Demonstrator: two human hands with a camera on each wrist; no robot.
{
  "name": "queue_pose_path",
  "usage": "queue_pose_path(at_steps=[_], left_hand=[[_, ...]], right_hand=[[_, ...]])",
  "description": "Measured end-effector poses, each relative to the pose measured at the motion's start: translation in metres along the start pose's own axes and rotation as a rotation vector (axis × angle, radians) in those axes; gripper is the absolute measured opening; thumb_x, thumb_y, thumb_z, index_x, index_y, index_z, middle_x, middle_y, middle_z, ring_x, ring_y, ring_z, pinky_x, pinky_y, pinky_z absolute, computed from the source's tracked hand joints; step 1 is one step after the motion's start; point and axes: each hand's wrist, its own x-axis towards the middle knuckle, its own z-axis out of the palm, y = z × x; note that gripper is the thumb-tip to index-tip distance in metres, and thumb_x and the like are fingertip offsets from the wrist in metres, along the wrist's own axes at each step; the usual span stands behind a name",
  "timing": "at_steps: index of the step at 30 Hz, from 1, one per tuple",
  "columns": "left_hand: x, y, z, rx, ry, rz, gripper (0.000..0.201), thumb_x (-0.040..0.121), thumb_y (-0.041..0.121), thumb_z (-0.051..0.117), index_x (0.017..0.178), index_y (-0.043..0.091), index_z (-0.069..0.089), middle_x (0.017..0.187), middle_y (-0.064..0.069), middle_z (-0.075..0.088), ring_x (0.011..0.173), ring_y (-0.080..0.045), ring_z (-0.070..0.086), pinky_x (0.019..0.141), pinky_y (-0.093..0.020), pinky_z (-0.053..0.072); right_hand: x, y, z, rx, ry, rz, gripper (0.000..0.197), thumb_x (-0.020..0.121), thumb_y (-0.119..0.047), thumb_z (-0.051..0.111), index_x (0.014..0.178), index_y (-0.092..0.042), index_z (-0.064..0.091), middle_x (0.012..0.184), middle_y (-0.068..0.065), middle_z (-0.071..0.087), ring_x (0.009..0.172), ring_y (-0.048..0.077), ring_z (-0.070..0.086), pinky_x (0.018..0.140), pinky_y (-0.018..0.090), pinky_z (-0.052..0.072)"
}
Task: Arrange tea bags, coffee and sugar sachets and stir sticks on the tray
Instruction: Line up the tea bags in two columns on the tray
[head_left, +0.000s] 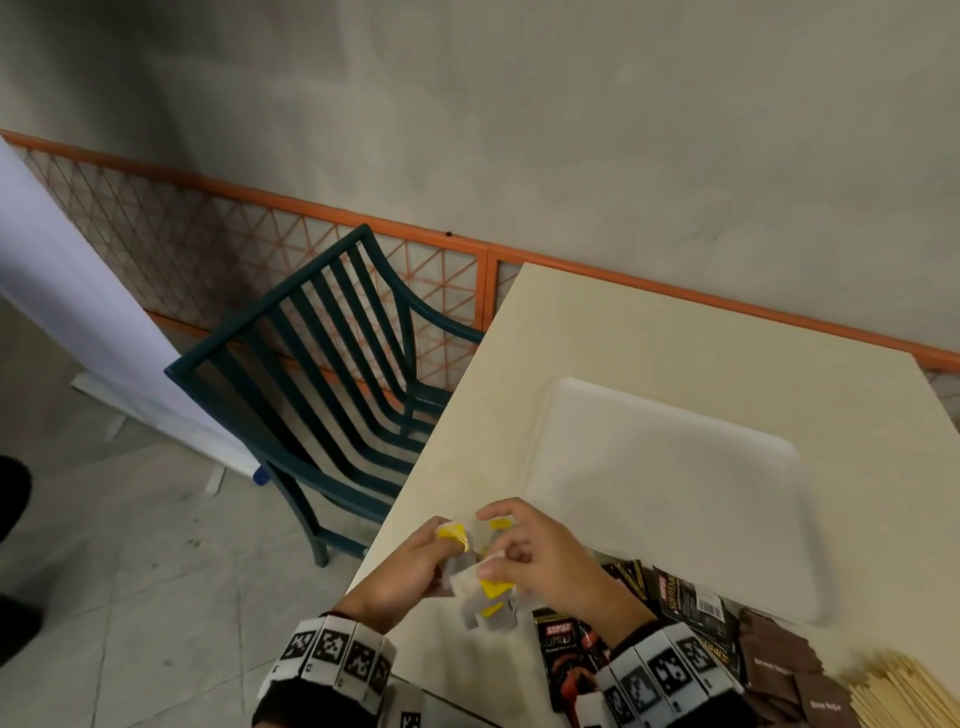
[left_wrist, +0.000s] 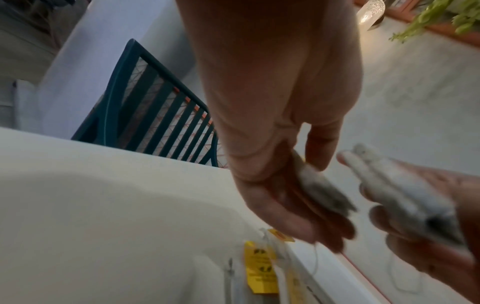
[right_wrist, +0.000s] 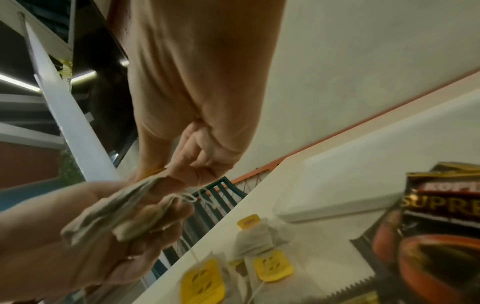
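Note:
Over the table's near-left corner, both hands hold paper tea bags with yellow tags. My left hand (head_left: 441, 543) (left_wrist: 311, 207) grips a small bundle of tea bags (left_wrist: 320, 190) between thumb and fingers. My right hand (head_left: 501, 553) (right_wrist: 182, 171) pinches more tea bags (head_left: 491, 584) (left_wrist: 405, 195) right beside it. Below the hands, loose tea bags (right_wrist: 259, 240) (left_wrist: 259, 267) lie on the table. The white tray (head_left: 675, 493) (right_wrist: 350, 191) sits beyond them with nothing on it. Black coffee sachets (head_left: 691, 603) (right_wrist: 436, 226), brown sugar sachets (head_left: 779, 660) and wooden stir sticks (head_left: 898, 691) lie at the near right.
The cream table (head_left: 649, 338) ends just left of my hands. A dark green slatted chair (head_left: 337, 374) stands against that left edge. An orange-framed mesh panel (head_left: 234, 244) and a grey wall run behind the table.

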Motion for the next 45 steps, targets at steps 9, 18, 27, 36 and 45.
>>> queue_pose_path(at_steps=[9,18,27,36,45], left_hand=[[-0.004,-0.009,-0.01,0.039,-0.202,0.031,0.023,0.089,0.027,0.056,0.103,0.01,0.052,0.076,-0.001,0.061,0.058,-0.009,0.053,0.055,-0.02,0.043],[-0.009,-0.016,-0.032,0.116,-0.026,0.047,0.016,0.093,0.019,0.051,0.096,0.005,0.057,0.083,-0.013,0.061,0.063,-0.009,0.057,0.063,-0.02,0.049],[-0.009,-0.017,-0.029,0.0,0.102,0.039,0.016,0.094,0.005,0.046,0.105,-0.001,0.056,0.09,-0.015,0.062,0.063,-0.015,0.058,0.062,-0.022,0.054],[-0.007,-0.005,-0.006,0.049,-0.059,0.016,0.043,0.098,0.042,0.022,0.116,0.02,0.054,0.115,-0.009,0.064,0.104,-0.023,0.064,0.084,-0.034,0.055],[0.0,-0.011,-0.005,-0.028,-0.308,0.037,0.073,0.059,0.045,0.082,0.115,0.011,0.049,0.078,-0.004,0.064,0.069,-0.012,0.058,0.064,-0.024,0.048]], right_hand=[[0.016,0.026,0.019,-0.317,0.188,-0.081,0.018,0.094,-0.023,0.049,0.11,-0.016,0.054,0.09,0.0,0.056,0.076,0.009,0.053,0.07,0.018,0.043],[0.024,0.043,0.031,-1.007,-0.168,-0.017,0.078,0.079,-0.042,0.062,0.142,-0.016,0.024,0.141,0.0,0.036,0.134,0.021,0.022,0.108,0.038,0.013],[0.021,0.056,0.038,-1.203,-0.144,-0.147,0.032,0.053,-0.053,0.07,0.08,-0.037,0.065,0.071,-0.017,0.059,0.083,0.003,0.06,0.091,0.03,0.022],[0.019,0.021,0.031,-0.16,0.147,-0.11,0.028,0.081,-0.021,0.068,0.107,-0.022,0.057,0.096,-0.007,0.061,0.09,0.008,0.059,0.082,0.023,0.049],[0.015,0.033,0.023,-0.147,0.201,-0.086,0.024,0.075,-0.019,0.072,0.098,-0.018,0.066,0.086,-0.012,0.048,0.08,0.0,0.053,0.07,0.01,0.042]])
